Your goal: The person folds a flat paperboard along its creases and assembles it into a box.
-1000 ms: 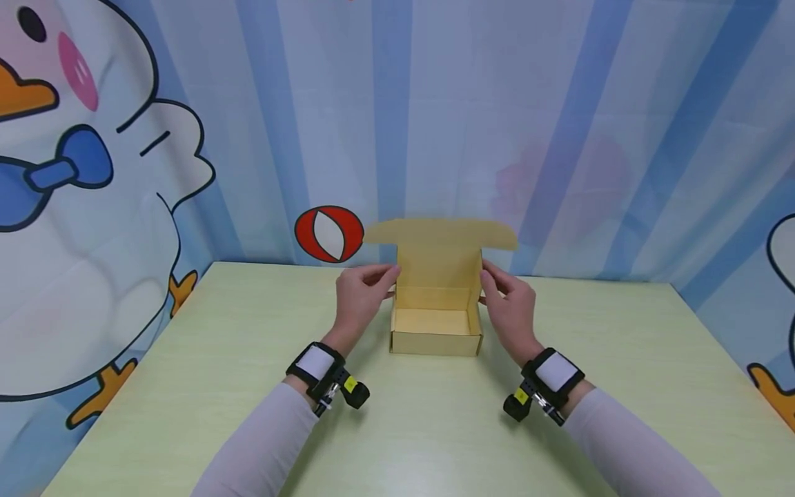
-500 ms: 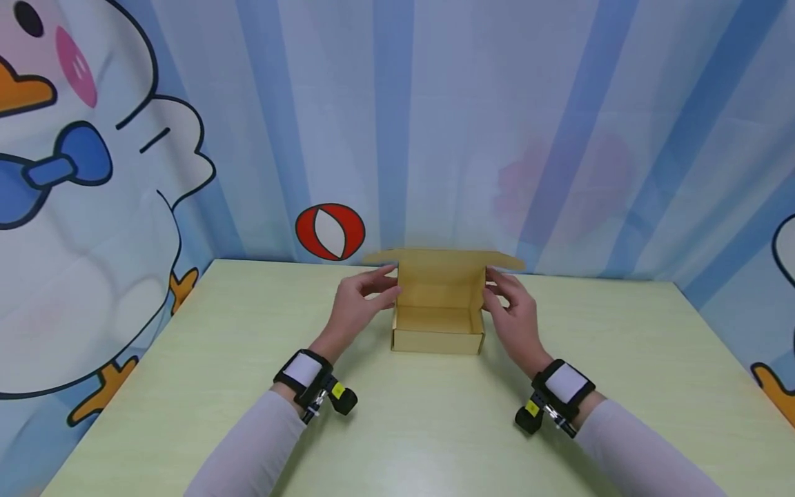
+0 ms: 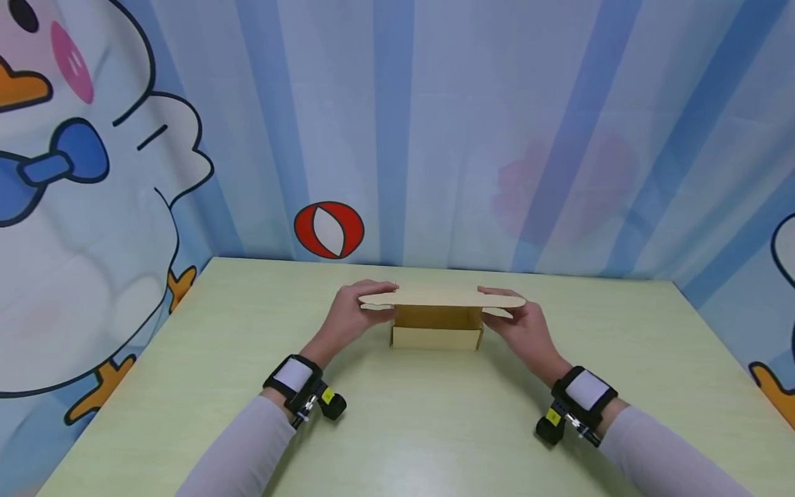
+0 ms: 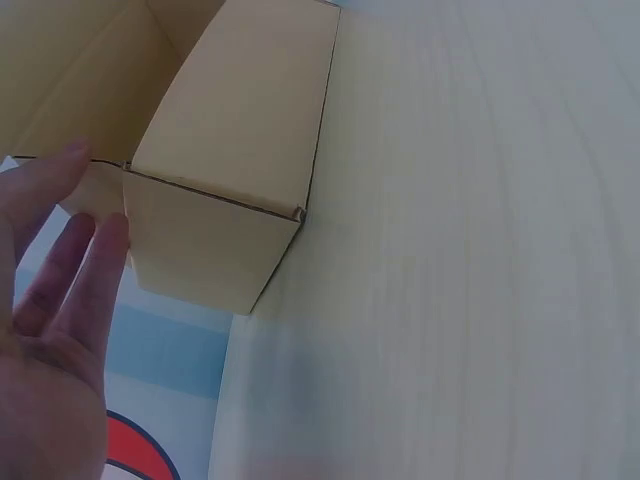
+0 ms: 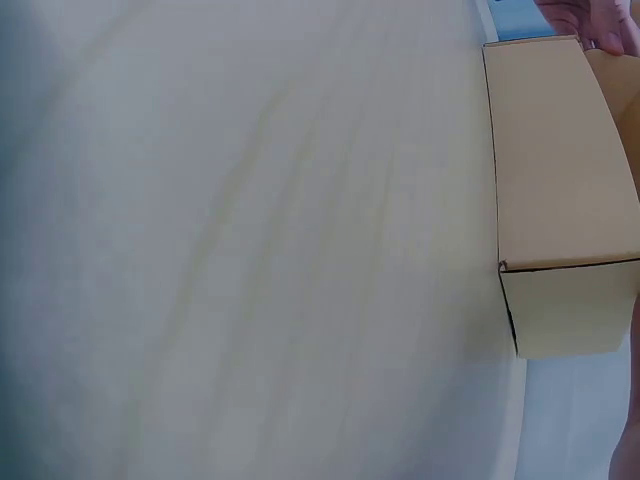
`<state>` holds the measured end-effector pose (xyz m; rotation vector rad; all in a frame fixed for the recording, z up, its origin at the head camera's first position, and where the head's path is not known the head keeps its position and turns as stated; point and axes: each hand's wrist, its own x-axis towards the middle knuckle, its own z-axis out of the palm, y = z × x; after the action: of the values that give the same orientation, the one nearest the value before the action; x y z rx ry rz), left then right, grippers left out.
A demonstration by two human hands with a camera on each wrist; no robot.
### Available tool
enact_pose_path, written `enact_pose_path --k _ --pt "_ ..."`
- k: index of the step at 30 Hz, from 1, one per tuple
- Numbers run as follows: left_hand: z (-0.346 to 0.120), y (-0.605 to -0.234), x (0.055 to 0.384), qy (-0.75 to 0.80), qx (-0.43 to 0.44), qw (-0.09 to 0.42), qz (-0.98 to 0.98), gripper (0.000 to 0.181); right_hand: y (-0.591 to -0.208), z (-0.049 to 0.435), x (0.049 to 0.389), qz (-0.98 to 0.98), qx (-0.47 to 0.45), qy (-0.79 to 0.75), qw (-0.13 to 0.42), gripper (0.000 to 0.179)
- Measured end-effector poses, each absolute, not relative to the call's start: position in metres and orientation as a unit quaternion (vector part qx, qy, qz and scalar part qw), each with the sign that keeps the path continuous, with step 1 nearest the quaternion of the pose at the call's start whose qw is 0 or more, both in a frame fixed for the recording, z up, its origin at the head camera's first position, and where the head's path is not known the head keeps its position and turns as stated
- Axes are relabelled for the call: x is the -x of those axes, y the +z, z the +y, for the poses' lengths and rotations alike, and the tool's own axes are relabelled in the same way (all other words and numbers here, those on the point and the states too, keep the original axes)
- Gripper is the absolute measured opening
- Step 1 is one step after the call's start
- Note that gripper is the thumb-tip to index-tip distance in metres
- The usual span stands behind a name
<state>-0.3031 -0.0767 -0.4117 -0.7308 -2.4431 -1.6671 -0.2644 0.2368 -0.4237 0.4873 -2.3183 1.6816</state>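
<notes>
A small brown cardboard box (image 3: pixel 435 339) stands on the table in front of me. Its lid (image 3: pixel 439 297) leans forward over the open inside, and rounded ears stick out at both sides of its front flap. My left hand (image 3: pixel 355 319) pinches the lid's left side, thumb low and fingers higher; the left wrist view shows the thumb and fingertips (image 4: pixel 112 235) at the side flap. On the lid's right side my right hand (image 3: pixel 523 331) pinches likewise, partly covered by the right ear. In the right wrist view only the edge of the right hand shows beside the box front (image 5: pixel 560 150).
The pale green table (image 3: pixel 435 428) ends at a back edge close behind the box. Behind it hangs a blue striped curtain (image 3: pixel 435 138) printed with a cartoon duck and a red and white ball. Each wrist carries a strapped camera (image 3: pixel 334 406).
The lid has swung from upright forward and down over the box. Both hands have moved with it at its sides, and the wrists have spread outward. The box bottom has stayed in place.
</notes>
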Motion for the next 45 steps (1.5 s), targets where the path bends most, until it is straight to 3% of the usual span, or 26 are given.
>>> enact_pose_path --k 5,10,21,33,45 --pt "-0.080 -0.414 0.304 -0.525 0.270 0.051 -0.805 0.043 -0.425 0.244 0.266 -0.811 -0.159 0.556 0.087 0.043" --pt "-0.084 -0.417 0.308 -0.487 0.306 0.055 -0.816 0.042 -0.428 0.253 0.265 -0.824 -0.213 0.519 0.078 0.045" --pt "-0.095 -0.419 0.311 -0.457 0.309 -0.026 -0.834 0.049 -0.429 0.261 0.266 -0.878 -0.269 0.385 0.096 0.052" --pt "-0.094 -0.416 0.310 -0.414 0.332 -0.038 -0.847 0.049 -0.422 0.263 0.264 -0.899 -0.326 0.264 0.129 0.055" --pt "-0.093 -0.415 0.311 -0.390 0.339 -0.035 -0.855 0.049 -0.418 0.264 0.263 -0.907 -0.338 0.221 0.121 0.062"
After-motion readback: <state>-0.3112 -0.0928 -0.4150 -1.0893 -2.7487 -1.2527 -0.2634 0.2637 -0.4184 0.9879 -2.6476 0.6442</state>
